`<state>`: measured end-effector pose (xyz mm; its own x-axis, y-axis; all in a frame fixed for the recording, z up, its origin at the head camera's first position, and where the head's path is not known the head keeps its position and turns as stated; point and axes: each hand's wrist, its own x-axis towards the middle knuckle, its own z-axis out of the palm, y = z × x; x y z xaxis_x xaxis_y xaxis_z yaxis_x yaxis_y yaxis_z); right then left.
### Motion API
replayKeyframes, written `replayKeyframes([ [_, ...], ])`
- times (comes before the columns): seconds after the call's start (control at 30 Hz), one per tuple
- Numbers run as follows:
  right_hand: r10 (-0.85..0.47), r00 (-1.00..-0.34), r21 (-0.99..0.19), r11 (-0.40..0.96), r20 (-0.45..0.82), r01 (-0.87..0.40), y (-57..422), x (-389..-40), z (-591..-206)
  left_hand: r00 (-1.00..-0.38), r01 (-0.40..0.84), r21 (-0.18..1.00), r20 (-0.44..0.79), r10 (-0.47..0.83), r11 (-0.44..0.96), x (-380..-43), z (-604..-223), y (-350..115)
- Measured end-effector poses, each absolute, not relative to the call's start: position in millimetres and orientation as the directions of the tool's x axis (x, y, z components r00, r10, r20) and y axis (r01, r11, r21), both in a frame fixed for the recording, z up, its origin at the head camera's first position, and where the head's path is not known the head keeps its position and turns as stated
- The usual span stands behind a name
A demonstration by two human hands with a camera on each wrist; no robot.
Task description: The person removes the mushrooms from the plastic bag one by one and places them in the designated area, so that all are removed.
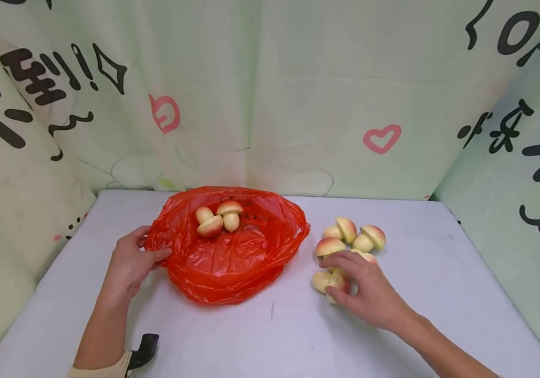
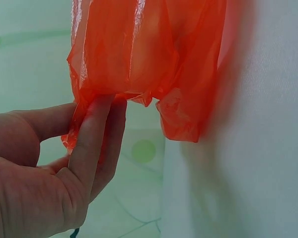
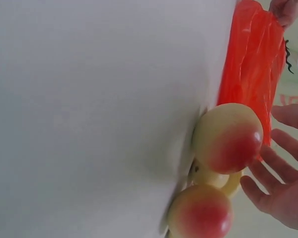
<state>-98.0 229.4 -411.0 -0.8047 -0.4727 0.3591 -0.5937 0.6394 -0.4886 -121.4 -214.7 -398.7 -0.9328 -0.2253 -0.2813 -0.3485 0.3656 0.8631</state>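
Observation:
A red plastic bag (image 1: 232,257) stands with its mouth spread wide. Two mushroom-shaped pieces (image 1: 230,209) with reddish caps and cream stems lie inside it. At the bag's left rim my left hand (image 1: 130,260) pinches the plastic between thumb and fingers, as the left wrist view (image 2: 89,144) also shows. To the right of the bag several more mushroom-shaped pieces (image 1: 369,237) lie in a cluster. Over the near ones hovers my right hand (image 1: 364,289), thumb and fingers parted around a mushroom (image 1: 338,281). The right wrist view shows its fingers (image 3: 270,171) loosely spread beside the pieces.
The white tabletop (image 1: 279,341) carries the bag and the pieces. A pale green curtain (image 1: 298,105) with black lettering and pink hearts closes off the back and both sides. A black strap part (image 1: 144,350) sticks out at the left wrist.

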Motion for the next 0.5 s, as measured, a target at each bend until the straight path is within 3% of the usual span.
replayKeyframes([
  [0.17, -0.476, -0.787, -0.507, 0.601, 0.393, -0.617, 227, -107, -404, -0.932, -0.350, 0.864, -0.281, -0.229, 0.362, -123, -399, -214],
  [0.5, -0.395, -0.851, -0.661, 0.540, 0.347, -0.521, 217, -131, -389, -0.931, -0.352, 0.863, -0.284, -0.228, 0.363, -122, -397, -216],
])
